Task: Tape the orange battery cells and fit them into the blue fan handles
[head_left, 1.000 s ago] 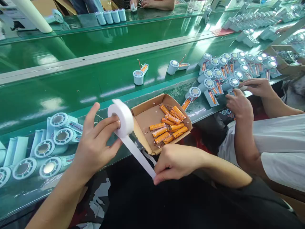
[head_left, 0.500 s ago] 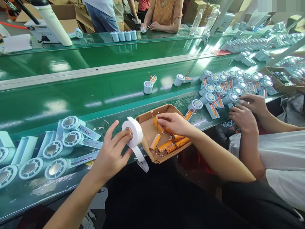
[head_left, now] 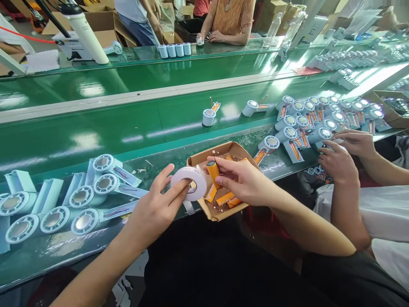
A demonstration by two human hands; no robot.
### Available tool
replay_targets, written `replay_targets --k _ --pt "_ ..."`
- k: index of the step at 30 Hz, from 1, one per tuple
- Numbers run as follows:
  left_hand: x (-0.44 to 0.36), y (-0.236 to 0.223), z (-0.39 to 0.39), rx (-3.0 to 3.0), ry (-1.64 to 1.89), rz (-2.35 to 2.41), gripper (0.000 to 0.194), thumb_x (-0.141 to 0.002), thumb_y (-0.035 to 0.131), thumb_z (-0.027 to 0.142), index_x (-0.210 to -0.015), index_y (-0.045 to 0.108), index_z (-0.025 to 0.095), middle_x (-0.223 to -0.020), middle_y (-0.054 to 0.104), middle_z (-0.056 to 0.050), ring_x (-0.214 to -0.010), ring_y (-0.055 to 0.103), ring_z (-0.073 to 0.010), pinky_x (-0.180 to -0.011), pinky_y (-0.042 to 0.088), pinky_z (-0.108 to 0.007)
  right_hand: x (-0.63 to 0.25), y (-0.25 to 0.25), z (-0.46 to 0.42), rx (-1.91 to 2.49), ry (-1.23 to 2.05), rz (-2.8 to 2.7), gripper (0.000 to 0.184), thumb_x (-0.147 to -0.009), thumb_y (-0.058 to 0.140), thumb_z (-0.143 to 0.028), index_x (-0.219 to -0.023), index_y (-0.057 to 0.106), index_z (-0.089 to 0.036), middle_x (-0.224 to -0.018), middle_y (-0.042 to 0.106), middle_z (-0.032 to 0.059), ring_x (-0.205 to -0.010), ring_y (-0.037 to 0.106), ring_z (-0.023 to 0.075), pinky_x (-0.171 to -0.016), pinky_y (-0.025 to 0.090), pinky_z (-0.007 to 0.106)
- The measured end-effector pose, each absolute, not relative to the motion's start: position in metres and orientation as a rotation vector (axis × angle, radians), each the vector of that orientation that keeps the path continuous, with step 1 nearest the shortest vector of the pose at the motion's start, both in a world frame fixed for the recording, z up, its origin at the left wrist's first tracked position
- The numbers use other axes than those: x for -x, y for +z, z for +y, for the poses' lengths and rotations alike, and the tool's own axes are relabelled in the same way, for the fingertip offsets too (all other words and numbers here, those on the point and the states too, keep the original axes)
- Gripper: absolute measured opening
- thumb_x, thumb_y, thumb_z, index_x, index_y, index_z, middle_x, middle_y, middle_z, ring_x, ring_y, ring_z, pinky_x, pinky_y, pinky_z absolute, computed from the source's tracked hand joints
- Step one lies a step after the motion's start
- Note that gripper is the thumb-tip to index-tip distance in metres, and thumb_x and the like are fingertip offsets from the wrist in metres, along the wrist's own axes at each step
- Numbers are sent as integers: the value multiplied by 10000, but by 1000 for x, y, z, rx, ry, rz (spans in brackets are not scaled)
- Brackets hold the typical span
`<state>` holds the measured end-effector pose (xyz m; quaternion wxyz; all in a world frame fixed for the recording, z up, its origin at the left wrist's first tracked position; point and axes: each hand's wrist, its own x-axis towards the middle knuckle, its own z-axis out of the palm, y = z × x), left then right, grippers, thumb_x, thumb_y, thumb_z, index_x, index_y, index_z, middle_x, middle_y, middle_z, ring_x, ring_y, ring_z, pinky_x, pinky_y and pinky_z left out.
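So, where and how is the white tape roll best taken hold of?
Probably by its open centre, coming from the left. The white tape roll is ring-shaped, and the left hand shows fingers reaching into that hole. This leaves the outer tape surface and the loose tail, hanging below, largely free. From the right, the orange cell in the right hand crowds the roll.

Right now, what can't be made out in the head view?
Head view: number of orange cells in the cardboard box; wearer's right hand blocks part.
Head view: mark on the tall bottle; too small.
Head view: parts in the far-right carton; too small, cut off by right edge.
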<state>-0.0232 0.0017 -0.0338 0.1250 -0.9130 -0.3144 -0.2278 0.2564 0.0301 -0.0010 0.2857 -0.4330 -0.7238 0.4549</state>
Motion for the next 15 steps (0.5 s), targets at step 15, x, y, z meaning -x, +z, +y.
replay_targets --k 15 --pt "-26 -39 -25 2450 -954 -1086 322 -873 818 154 -1186 741 136 -1045 746 -111 -1405 562 -437 -1037 634 -590 -195 -58 -4 890 1098 -703 452 -905 830 -432 -1297 641 -311 -1296 788 86 -1236 749 252 -1082 604 460"
